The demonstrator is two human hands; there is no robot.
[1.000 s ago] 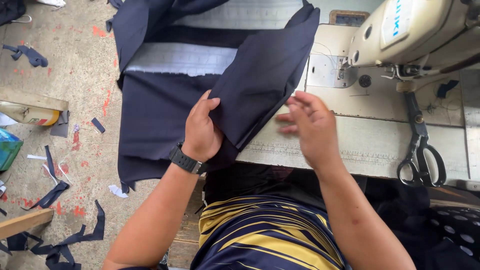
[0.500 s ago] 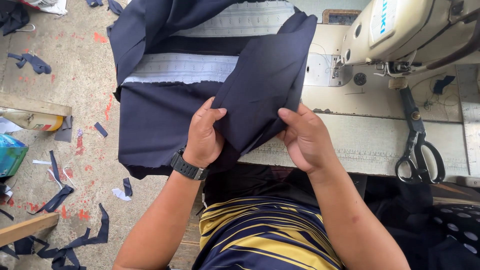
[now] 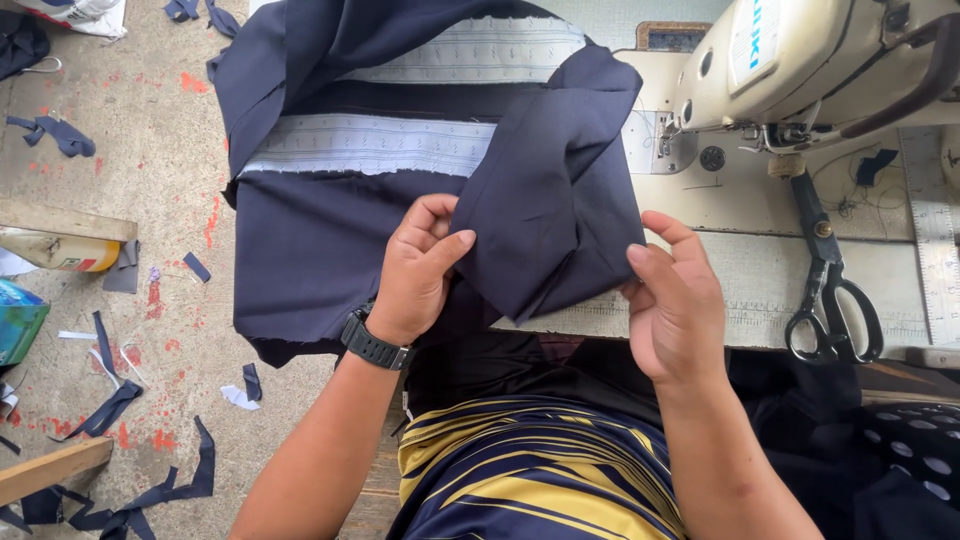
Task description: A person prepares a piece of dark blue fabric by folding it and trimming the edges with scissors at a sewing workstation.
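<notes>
The left hand (image 3: 418,268) is pinching a fold of the dark blue cloth (image 3: 330,250) between its thumb and curled fingers. A black watch (image 3: 375,343) is sitting on that wrist. The right hand (image 3: 675,300) is holding the far corner of the same folded flap, with its fingers slightly spread and the fingertips tucked at the cloth's edge. The cloth is lying between the two hands and spreading away past the left hand, where two pale grey strips (image 3: 370,145) are showing on it. Beyond the right hand a cream sewing machine (image 3: 800,65) is standing on the sewing table (image 3: 760,270). Black scissors (image 3: 830,290) are lying just beside the right hand, on its outer side. Dark cloth scraps (image 3: 110,410) are lying on the floor out past the left arm.
</notes>
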